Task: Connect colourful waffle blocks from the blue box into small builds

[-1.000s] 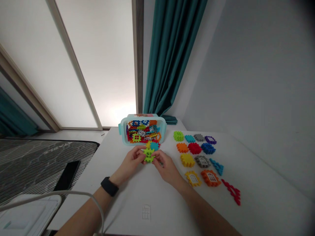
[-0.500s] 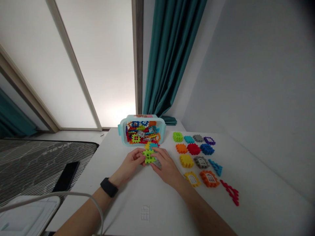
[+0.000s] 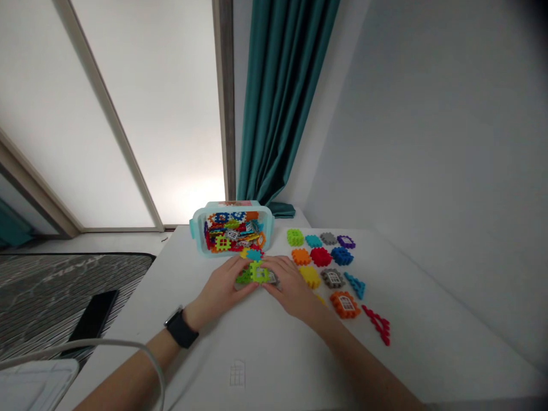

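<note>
Finding the left hand (image 3: 220,290) and right hand (image 3: 291,285) pressed together from either side, gripping a joined cluster of green plastic waffle blocks (image 3: 253,274) with a grey block (image 3: 272,278) at its right side. The cluster sits mid-worktop (image 3: 299,365), just in front of a teal-rimmed plastic storage box (image 3: 196,234) of loose blocks; contact with the surface cannot be confirmed. Sorted blocks, including a red block (image 3: 321,257), lie in rows right of the hands. A black smartwatch (image 3: 181,329) is on the left wrist.

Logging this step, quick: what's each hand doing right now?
Left hand: closed, holding joined green plastic waffle blocks.
Right hand: closed, holding the same blocks.
</note>
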{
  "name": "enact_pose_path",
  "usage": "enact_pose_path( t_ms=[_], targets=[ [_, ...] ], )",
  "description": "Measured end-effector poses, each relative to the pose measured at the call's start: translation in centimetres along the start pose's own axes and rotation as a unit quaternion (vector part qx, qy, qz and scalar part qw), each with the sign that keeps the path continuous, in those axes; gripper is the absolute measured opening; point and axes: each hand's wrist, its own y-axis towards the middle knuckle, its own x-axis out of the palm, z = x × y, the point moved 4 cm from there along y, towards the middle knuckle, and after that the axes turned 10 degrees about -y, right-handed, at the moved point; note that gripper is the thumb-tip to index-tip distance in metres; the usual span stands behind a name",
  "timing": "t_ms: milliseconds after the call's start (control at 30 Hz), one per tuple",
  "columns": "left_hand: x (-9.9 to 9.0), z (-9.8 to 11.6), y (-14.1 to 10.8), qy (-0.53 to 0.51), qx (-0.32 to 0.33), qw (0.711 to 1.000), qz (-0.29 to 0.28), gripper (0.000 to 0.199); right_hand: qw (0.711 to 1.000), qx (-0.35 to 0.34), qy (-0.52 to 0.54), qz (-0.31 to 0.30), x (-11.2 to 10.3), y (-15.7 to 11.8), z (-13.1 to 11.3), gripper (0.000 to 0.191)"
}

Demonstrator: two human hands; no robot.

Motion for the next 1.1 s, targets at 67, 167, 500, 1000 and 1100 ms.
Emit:
enact_pose_path(
  t_ms=[67, 167, 500, 1000, 1100],
  targets=[
    [0.6, 0.8, 1.1, 0.013, 0.023, 0.999, -0.024, 0.042, 1.000, 0.004, -0.005, -0.002, -1.1, -0.3, 0.9, 0.031],
    [2.1, 1.3, 3.0, 0.009, 0.041, 0.998, -0.035, 0.049, 1.000, 0.012, -0.021, -0.003, -2.8, -0.4, 3.0, 0.031],
    [8.0, -0.9, 11.4, -0.088, 0.056, 0.994, 0.025, 0.043, 0.997, 0.011, -0.066, -0.024, -6.2, 2.9, 13.4, 0.030],
    [12.7, -6.6, 14.9, -0.165, -0.050, 0.982, 0.076, 0.052, 0.993, 0.038, -0.068, -0.085, -4.7, 6.0, 21.2, 0.027],
    [12.8, -6.9, 14.9, -0.165, -0.060, 0.982, 0.074, 0.051, 0.993, 0.035, -0.064, -0.088, -4.4, 6.2, 21.4, 0.028]
  ],
)
